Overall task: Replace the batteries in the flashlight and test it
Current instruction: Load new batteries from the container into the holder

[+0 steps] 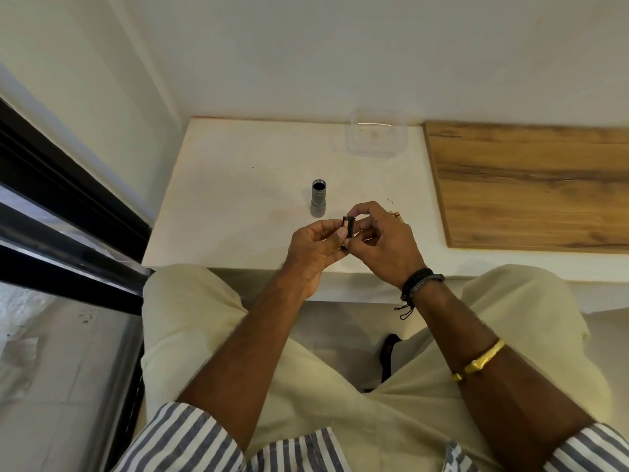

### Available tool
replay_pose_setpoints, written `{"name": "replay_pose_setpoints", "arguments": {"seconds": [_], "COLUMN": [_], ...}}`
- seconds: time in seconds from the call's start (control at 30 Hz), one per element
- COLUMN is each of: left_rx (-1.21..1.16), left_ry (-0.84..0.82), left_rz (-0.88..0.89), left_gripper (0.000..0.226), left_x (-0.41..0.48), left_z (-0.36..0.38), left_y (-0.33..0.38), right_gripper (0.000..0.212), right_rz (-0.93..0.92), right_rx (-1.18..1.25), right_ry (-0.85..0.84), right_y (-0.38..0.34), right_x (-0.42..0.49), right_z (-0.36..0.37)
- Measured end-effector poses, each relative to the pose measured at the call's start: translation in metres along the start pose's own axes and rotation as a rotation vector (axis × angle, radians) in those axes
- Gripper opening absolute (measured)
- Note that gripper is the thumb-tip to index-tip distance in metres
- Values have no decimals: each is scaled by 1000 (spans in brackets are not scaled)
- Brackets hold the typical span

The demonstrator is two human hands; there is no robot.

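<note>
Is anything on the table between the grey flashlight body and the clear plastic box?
No. In the head view, the white table is bare between the upright flashlight body and the clear plastic box at the back.

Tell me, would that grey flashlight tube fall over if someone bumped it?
Probably yes. The flashlight body stands upright on the white table, tall for its narrow base, so a nudge could tip it. Being round, it would likely roll afterwards.
</note>
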State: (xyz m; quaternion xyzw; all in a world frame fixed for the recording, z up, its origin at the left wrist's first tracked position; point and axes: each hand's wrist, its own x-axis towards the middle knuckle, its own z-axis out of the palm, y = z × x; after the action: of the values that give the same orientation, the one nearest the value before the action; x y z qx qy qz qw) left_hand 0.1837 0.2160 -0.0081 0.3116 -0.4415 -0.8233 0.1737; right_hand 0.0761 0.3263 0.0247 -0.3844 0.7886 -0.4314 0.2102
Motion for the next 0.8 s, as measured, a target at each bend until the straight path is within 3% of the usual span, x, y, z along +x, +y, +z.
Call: {"name": "replay_pose_setpoints", "arguments": {"seconds": [0.17, 0.27, 0.37, 0.5, 0.6, 0.8], "left_rx": [-12, 130, 418, 725, 902, 972], "left_ry": [42, 282, 529, 446, 410, 385], "left_rz": [-5, 148, 303, 294, 292, 427], "left_gripper": [20, 16, 30, 58, 49, 31], "left_x": [4, 13, 28, 49, 58, 49], "left_z": [-2, 0, -2, -10, -14, -15], "left_y": [6, 11, 15, 24, 26, 24], "right_gripper": [36, 39, 42, 31, 19, 26], "right_rz": [36, 104, 158, 213, 229, 193], "right_rx": [124, 275, 454, 605, 715, 725], "right_ry": [32, 85, 98, 221, 265, 328], "right_y": [1, 1, 0, 3, 7, 10], "right_x": [6, 11, 17, 19, 19, 21], "right_z": [1, -1, -2, -2, -2, -6]}}
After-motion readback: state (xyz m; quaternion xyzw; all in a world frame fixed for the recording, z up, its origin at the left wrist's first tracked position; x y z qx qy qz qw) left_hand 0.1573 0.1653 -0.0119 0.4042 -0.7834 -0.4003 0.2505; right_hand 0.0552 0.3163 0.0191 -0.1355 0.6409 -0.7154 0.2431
